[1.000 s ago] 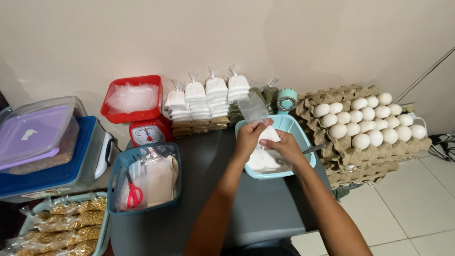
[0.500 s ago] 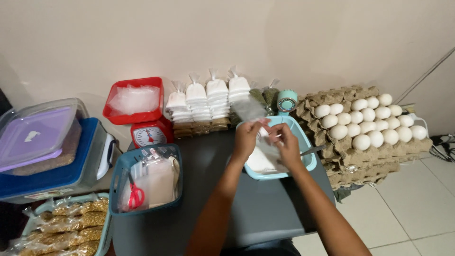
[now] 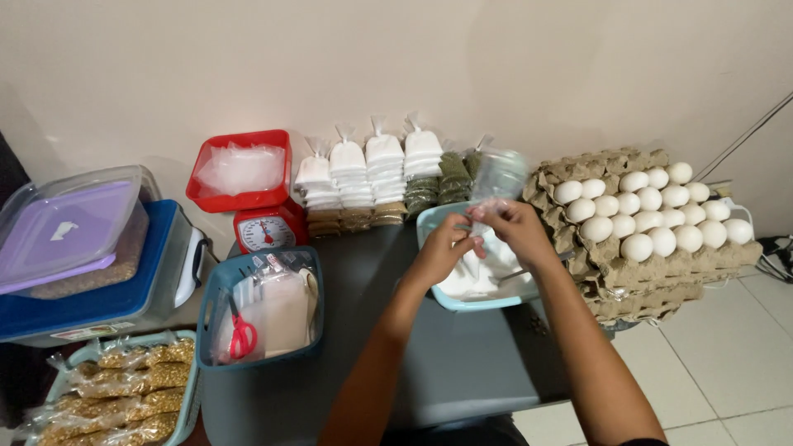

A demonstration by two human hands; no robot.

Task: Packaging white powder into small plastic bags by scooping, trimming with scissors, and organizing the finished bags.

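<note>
- Both hands meet over a light blue tub (image 3: 429, 221): the left hand (image 3: 444, 250) and the right hand (image 3: 514, 231) each pinch a small clear plastic bag (image 3: 498, 175), fingers closed on its lower edge, the blurred bag rising above them.
- Directly beneath the hands, the tub holds white powder (image 3: 475, 279); a thin metal handle, probably a spoon's, pokes out under the right wrist.
- Just right of the right hand stands a stack of cardboard egg trays (image 3: 636, 285), its top layer filled with white eggs (image 3: 648, 215); the stack touches the tub's right side.
- Beyond the hands, against the wall, stand rows of tied packets (image 3: 372, 169) of white powder, with brownish packets below and dark green ones nearest the raised bag.
- Left of those packets sits a red kitchen scale (image 3: 266, 230) with a red tray (image 3: 239, 169) of clear bags on top.
- Left of the left forearm, a blue basket (image 3: 216, 285) holds red-handled scissors (image 3: 241, 337) and plastic bags.
- Further left lie a blue-lidded box (image 3: 99, 289) topped by a clear box with a purple lid (image 3: 62, 231).
- Nearest the body on the left, a pale tray (image 3: 188, 405) holds packets of yellowish grain.
- All of it rests on a dark grey table (image 3: 462, 363).
</note>
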